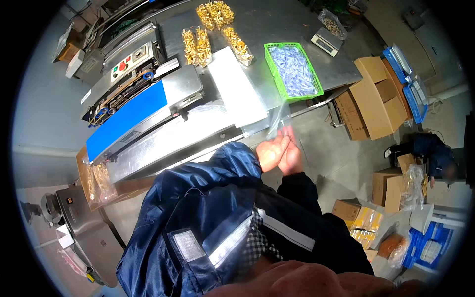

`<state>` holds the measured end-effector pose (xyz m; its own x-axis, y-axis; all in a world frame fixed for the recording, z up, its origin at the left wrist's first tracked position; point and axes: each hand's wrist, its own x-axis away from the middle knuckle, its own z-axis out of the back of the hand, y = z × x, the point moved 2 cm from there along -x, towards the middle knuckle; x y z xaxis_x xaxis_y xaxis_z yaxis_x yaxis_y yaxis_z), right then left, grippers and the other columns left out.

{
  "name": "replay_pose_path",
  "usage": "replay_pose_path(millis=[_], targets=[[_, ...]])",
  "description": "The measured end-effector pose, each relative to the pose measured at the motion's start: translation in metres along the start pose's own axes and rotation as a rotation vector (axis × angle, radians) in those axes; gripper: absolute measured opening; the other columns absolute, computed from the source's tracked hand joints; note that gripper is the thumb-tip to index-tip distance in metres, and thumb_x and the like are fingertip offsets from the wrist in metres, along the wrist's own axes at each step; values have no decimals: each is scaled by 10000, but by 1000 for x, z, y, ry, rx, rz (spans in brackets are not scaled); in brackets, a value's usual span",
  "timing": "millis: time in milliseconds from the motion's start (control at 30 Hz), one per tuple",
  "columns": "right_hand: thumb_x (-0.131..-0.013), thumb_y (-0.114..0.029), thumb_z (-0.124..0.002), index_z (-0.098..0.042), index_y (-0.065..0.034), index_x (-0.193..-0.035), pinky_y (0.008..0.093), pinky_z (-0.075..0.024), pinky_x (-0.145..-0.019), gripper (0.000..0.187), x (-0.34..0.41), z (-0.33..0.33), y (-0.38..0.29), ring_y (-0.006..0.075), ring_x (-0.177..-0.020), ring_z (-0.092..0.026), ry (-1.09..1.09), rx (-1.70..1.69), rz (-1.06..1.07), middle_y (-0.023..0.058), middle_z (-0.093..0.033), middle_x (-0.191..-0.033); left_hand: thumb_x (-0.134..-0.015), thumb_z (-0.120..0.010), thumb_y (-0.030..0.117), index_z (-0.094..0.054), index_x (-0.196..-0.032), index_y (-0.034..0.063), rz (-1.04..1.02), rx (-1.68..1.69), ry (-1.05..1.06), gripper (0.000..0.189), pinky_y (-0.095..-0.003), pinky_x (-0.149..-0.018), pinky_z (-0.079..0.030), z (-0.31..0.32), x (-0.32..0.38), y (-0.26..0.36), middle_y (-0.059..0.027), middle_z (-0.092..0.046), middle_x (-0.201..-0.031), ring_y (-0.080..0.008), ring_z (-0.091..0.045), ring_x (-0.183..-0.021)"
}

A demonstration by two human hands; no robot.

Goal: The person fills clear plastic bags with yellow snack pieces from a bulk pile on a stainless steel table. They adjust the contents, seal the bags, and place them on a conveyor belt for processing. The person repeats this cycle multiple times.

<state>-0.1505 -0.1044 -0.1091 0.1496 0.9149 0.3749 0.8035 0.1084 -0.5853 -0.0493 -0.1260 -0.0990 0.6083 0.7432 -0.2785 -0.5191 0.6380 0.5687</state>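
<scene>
My left hand [272, 153] and my right hand [291, 159] meet in front of my chest, fingertips together at one end of a clear plastic bag [279, 118]. Both seem to pinch the film, though the overlapping fingers hide the exact grip. The bag reaches up toward a green plastic basket [274, 76] full of small blue-and-clear sachets [293, 70]. Left of the bag, a long white sheet or board [237, 87] lies over clear film at the table edge. Bags of dried yellow-brown food [237, 44] lie beyond it on the metal table [259, 22].
At left stands a band sealer [130, 63] with a blue conveyor belt [128, 120]. A carton [126, 189] with filled bags sits below its end. A digital scale [326, 41] and open cardboard box [378, 98] are at right. A person [432, 152] bends among boxes farther right.
</scene>
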Motion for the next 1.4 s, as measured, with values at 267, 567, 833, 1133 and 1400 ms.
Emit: replay_pose_path(millis=[267,567,833,1133,1400], targets=[[-1090,-198,-450,-252,-22,-1586,364,-268,-1200,562,-20,-1,17,226,-1480,-304,-180,282,82,146,-336,-1594,-919,-574,101,-484,-1184,64,211,241,207,282,-526,-643,-501,42,-12,-14,-257,-656,-909,-473,-637,-786],[-1067,-139,-464,-253,44,-1561,362,-264,-1213,567,-56,-22,16,264,-1487,-317,34,311,30,188,-314,-1611,-903,-568,77,-481,-1047,18,109,168,155,178,-537,-624,-495,39,-3,-17,-272,-647,-861,-464,-643,-766],[-1044,-141,-523,-312,-2,-1558,379,-277,-1214,572,-45,-71,-7,250,-1454,-373,-152,51,217,195,-400,-1554,-922,-577,135,-465,-1064,27,311,262,166,210,-546,-592,-489,41,0,-32,-261,-648,-754,-479,-632,-679],[-1068,-402,-426,-190,-56,-1605,438,-194,-1234,681,-99,-45,11,312,-1529,-220,-30,226,101,143,-200,-1667,-900,-568,142,-423,-1249,13,237,189,-55,399,-536,-599,-510,28,26,-29,-239,-648,-717,-462,-643,-670],[-1036,-360,-465,-80,-222,-1639,512,-101,-1246,728,-122,-125,23,394,-1534,-140,-264,108,15,188,-88,-1680,-920,-605,144,-447,-1191,43,440,216,143,329,-532,-645,-511,76,18,-33,-233,-662,-778,-451,-658,-715]])
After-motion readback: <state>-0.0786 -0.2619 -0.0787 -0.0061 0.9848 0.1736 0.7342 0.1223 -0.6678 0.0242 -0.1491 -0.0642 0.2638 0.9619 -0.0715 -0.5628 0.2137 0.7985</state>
